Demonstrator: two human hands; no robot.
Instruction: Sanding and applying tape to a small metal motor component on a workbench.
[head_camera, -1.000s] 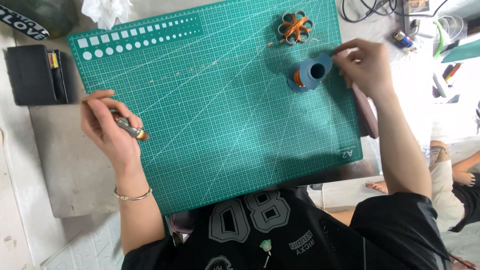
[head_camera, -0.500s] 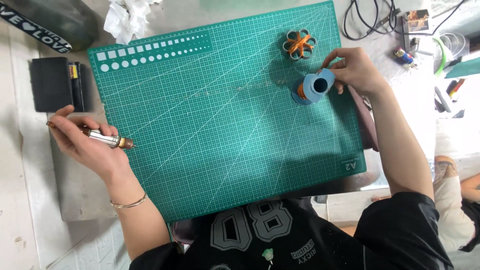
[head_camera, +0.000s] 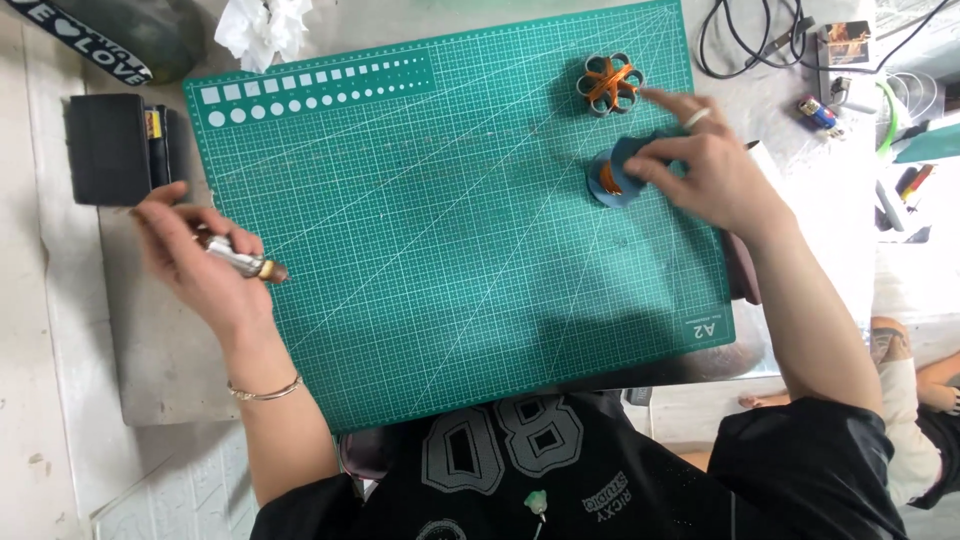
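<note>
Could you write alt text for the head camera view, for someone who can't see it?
Seen from above, a person's right hand grips a blue paper coil on a green cutting mat, near an orange-and-grey paper flower. The left hand holds a small metal tool.

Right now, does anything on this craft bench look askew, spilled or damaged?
Nothing spilled or damaged. The green cutting mat lies slightly rotated against the table edge. A crumpled white tissue sits just beyond its top edge. The left hand holds a small metal tool; the right hand holds a blue paper roll.
</note>
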